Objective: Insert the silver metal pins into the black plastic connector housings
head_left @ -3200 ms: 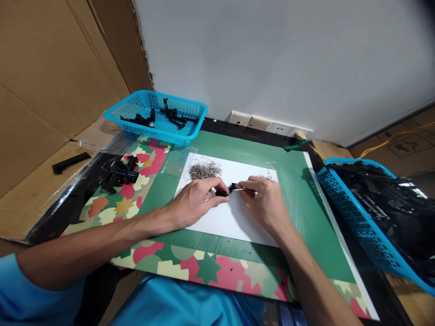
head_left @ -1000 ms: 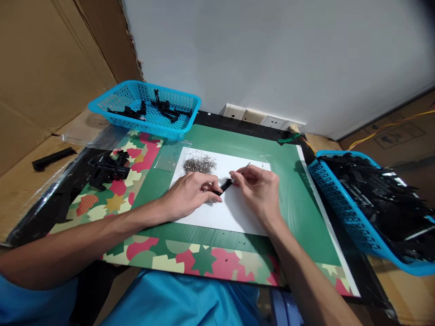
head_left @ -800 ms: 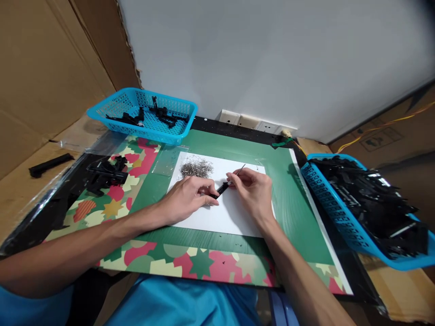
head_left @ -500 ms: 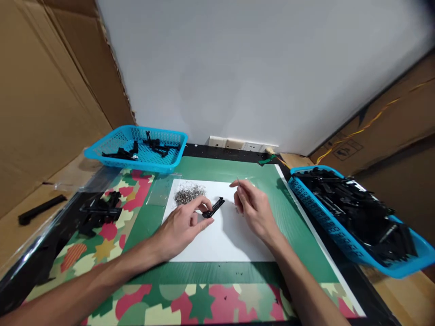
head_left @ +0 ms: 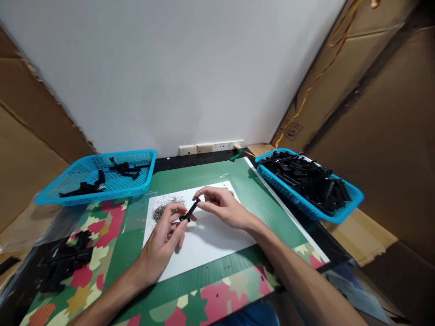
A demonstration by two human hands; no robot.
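My left hand [head_left: 166, 237] grips one end of a slim black plastic part [head_left: 193, 209] between thumb and fingers, tilted up over the white sheet [head_left: 204, 244]. At the part's upper end, my right hand [head_left: 220, 206] closes its thumb and forefinger around the tip. Whether a small metal piece is also between those fingers cannot be made out. Behind my left hand, a pile of tiny metal pieces [head_left: 163, 209] lies on the sheet. A few more small bits [head_left: 231, 192] show beyond my right hand.
A blue basket [head_left: 147, 181] at the back left holds several black parts. Another blue basket [head_left: 288, 192] on the right is heaped with black parts. More black parts [head_left: 70, 258] lie on the patterned mat at left. Wall sockets [head_left: 205, 149] and a yellow cable [head_left: 306, 95] are behind.
My right hand has moved left to the black part's upper end; earlier it was apart, pinching a thin metal piece. The camera view has swung right and tilted.
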